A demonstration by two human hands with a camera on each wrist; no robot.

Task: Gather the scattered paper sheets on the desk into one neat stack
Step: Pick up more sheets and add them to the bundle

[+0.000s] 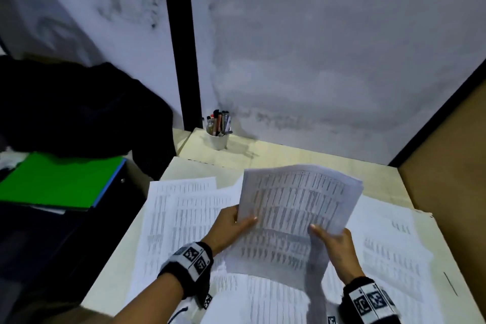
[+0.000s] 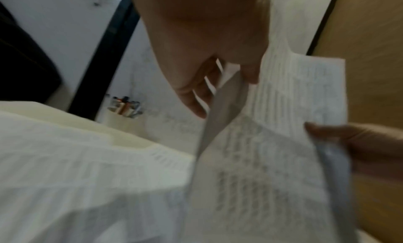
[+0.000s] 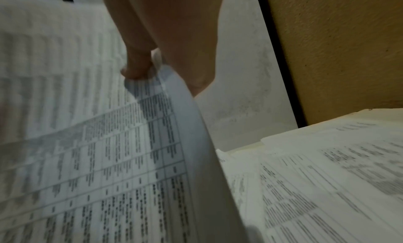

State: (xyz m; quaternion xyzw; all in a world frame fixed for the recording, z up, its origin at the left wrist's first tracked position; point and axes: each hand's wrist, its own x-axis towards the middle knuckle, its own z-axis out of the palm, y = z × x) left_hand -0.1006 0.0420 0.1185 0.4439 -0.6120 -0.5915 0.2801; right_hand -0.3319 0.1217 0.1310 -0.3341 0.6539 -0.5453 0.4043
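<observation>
Centre frame, raised off the desk (image 1: 328, 166): bundle of printed sheets (image 1: 294, 208), thin white paper, dense table print, bowed and slightly fanned. Left hand (image 1: 231, 226) pinches its left edge, thumb on top; right hand (image 1: 336, 244) grips the lower right edge. Loose sheets (image 1: 184, 218) lie overlapped flat below. White pen cup (image 1: 217, 139) upper centre, green folder (image 1: 57, 181) left.

- Left hand (image 1: 232, 226) raised, thumb on top, pinching a paper bundle (image 1: 294, 208).
- Right hand (image 1: 335, 243) pinches the same bundle's opposite edge.
</observation>
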